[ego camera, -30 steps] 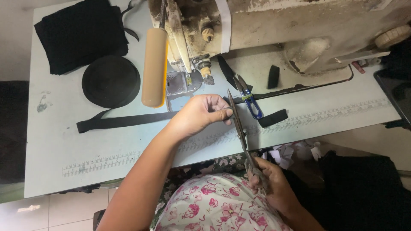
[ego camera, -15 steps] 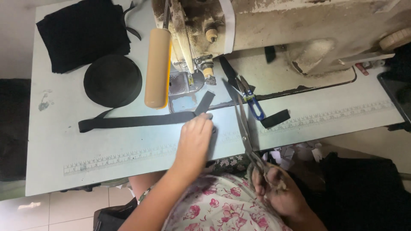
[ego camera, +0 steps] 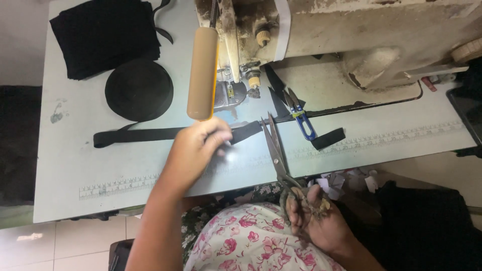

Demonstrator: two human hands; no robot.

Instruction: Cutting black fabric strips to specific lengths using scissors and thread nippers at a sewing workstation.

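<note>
While my left hand is pinching the strap flat on the table, my right hand is gripping scissors, blades parted at its cut end; snips, roller and webbing roll are crowding behind

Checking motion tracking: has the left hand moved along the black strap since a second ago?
Yes. The left hand slid left along the black strap, away from the scissors, toward the strap roll.

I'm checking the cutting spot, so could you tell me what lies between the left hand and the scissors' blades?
In the head view, only the free end of the black strap lies between the left hand and the scissors.
</note>
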